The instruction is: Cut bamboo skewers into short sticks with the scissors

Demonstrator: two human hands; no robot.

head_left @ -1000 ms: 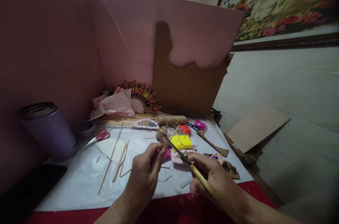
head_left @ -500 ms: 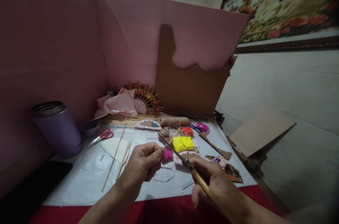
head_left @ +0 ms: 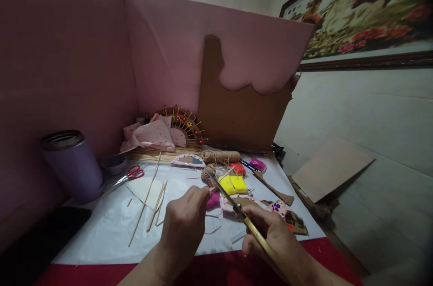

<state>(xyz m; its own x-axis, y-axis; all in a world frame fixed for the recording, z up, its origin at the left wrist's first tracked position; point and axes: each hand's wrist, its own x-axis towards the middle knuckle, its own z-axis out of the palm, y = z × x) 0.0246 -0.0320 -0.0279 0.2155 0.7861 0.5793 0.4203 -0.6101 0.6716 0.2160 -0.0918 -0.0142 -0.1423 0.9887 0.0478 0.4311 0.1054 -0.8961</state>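
Note:
My left hand (head_left: pixel 187 214) is closed around a thin wooden stick (head_left: pixel 228 173), which slants up to the right past the fingertips. In my right hand (head_left: pixel 279 234) is a pair of scissors (head_left: pixel 250 225) with brass-coloured handles. Their dark blades point up and left, crossing the stick just beyond my left fingers. Whether the blades touch the stick I cannot tell. Left of my left hand, a long wooden stick (head_left: pixel 145 205) and several shorter sticks (head_left: pixel 156 207) lie on white sheeting. Behind the blades are yellow packets (head_left: pixel 233 185) and a ball of twine (head_left: pixel 208 172).
A purple tumbler (head_left: pixel 72 166), grey tape roll (head_left: pixel 115 164) and red-handled scissors (head_left: pixel 134 172) stand or lie at left. Farther back are a decorated fan-shaped piece (head_left: pixel 189 124), pink cloth (head_left: pixel 150 135) and twine spool (head_left: pixel 221 156). Pink-covered cardboard panels (head_left: pixel 162 51) enclose the back and left.
My left hand has turned, its back now facing up more, and less of the stick shows near the fingers. The scissors stay at nearly the same place. The view has shifted slightly.

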